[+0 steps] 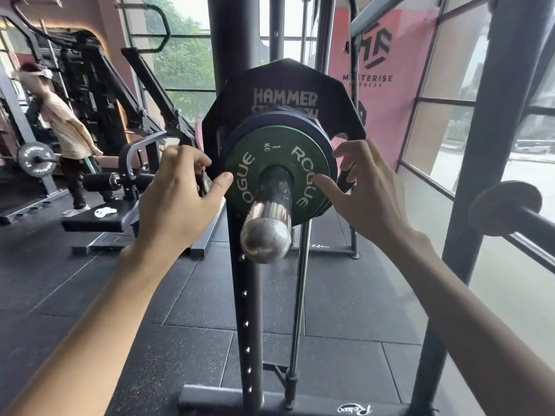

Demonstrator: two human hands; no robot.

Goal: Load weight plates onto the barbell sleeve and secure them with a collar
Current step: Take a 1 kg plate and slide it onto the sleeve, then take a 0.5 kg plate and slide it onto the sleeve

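Note:
A chrome barbell sleeve (267, 223) points toward me from the rack. On it sit a large black Hammer Strength plate (285, 88), a dark blue plate (240, 127) and, outermost, a small green 1 kg Rogue plate (252, 163). My left hand (177, 193) grips the green plate's left edge, thumb on its face and fingers behind the rim. My right hand (357, 187) holds the right edge the same way, thumb on the face and fingers curled behind. No collar is visible on the sleeve.
The black rack upright (243, 295) with peg holes stands right under the sleeve. A storage peg with a small plate (507, 208) juts out at the right. A person (66, 127) stands by another loaded bar at far left; a bench (99, 217) lies between.

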